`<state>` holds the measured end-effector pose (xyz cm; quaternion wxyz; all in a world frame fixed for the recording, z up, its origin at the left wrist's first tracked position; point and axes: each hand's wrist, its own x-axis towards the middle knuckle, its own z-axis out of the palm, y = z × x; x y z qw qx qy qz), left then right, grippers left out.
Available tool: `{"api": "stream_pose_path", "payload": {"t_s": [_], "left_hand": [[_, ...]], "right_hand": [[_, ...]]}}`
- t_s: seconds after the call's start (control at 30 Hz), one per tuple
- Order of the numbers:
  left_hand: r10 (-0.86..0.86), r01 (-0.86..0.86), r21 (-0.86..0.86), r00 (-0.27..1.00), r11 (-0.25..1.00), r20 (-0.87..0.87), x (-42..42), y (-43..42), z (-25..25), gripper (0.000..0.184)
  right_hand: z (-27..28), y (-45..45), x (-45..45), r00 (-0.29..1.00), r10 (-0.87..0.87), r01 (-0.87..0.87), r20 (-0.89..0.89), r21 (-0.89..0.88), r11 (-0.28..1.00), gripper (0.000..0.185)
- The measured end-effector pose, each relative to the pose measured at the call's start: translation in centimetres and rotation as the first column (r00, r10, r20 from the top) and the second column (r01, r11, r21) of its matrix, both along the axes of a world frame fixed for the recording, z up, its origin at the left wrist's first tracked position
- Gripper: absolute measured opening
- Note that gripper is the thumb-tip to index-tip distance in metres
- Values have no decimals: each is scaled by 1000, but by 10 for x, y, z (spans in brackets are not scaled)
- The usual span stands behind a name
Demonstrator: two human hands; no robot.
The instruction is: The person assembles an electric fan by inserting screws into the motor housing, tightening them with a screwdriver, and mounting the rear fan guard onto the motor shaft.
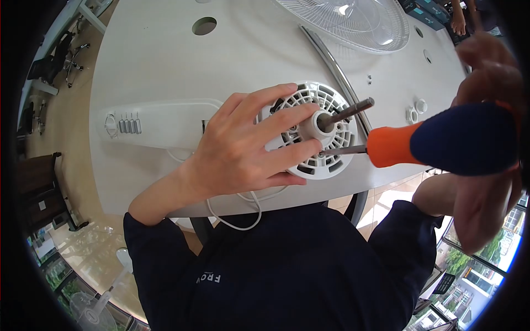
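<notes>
My left hand is laid over the round white fan motor housing, its fingers across the slotted face and its thumb at the near edge. Between those fingers a white collar surrounds a metal shaft that points up and right. My right hand is wrapped round the orange and blue handle of a screwdriver. The screwdriver's tip meets the housing face just below the collar, near a screw. A white fan stand body with several buttons extends left from under my left hand.
Behind the housing lies a chrome pole, with a clear fan grille beyond it. Small screws and white rings rest at the right. A white cord hangs over the near table edge. Another person's hand shows at far right.
</notes>
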<state>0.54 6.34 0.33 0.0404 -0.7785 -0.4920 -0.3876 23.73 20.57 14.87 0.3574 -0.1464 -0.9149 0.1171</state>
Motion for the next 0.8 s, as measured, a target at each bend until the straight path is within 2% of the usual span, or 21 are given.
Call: {"api": "stream_pose_path", "payload": {"t_s": [0.23,0.3,0.4,0.43,0.53,0.63,0.7,0.8], "left_hand": [[-13,13,7,1000,1000,-29,-6,3,5,50],[-11,12,18,999,1000,-42,-4,2,2,50],[-18,19,9,999,1000,-34,-2,2,-1,50],[-14,14,4,999,1000,-44,-3,3,-1,50],[-3,3,3,998,1000,-56,-4,2,-2,51],[-1,2,18,998,1000,-62,-4,3,-4,52],[0,2,34,997,999,-74,-5,3,-4,53],[0,4,49,997,999,-73,-6,5,-4,54]], "right_hand": [[17,7,-20,991,75,-96,110,206,974,63],[19,4,-25,988,100,-123,118,205,971,63],[26,-3,-32,974,222,-224,50,28,974,53],[22,-6,-30,986,159,-159,48,0,987,54],[35,2,-22,972,119,-152,202,154,976,58],[35,0,-21,938,-34,-81,346,312,947,50],[37,-7,-28,957,170,-196,237,89,977,37],[24,6,-28,922,357,-358,149,-23,934,29]]}}
